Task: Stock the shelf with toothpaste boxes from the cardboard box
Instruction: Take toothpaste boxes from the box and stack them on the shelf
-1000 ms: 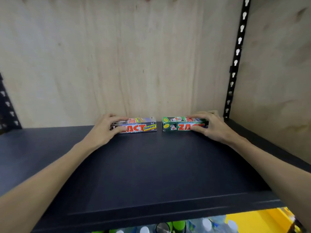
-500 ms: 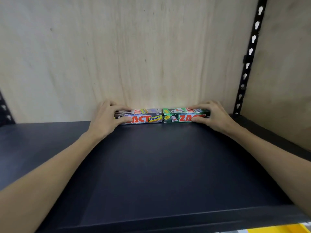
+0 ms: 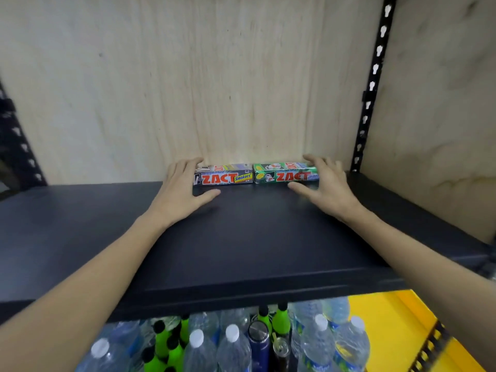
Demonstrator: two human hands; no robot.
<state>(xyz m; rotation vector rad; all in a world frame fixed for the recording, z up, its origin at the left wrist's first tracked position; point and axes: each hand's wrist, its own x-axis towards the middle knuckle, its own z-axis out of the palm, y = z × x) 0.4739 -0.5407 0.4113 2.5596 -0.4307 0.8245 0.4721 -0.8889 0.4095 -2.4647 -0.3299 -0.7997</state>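
Toothpaste boxes sit end to end at the back of the dark shelf (image 3: pixel 241 237), against the plywood back panel (image 3: pixel 188 89): grey "Smokers" box (image 3: pixel 224 177) on the left, green box (image 3: pixel 284 174) on the right, ends touching. Your left hand (image 3: pixel 182 191) is at the grey box's outer end and your right hand (image 3: pixel 326 187) at the green box's outer end, fingers spread wide with thumbs flat on the shelf in front, gripping neither. Water bottles (image 3: pixel 230 350) and green bottles (image 3: pixel 161 342) stand on the level below.
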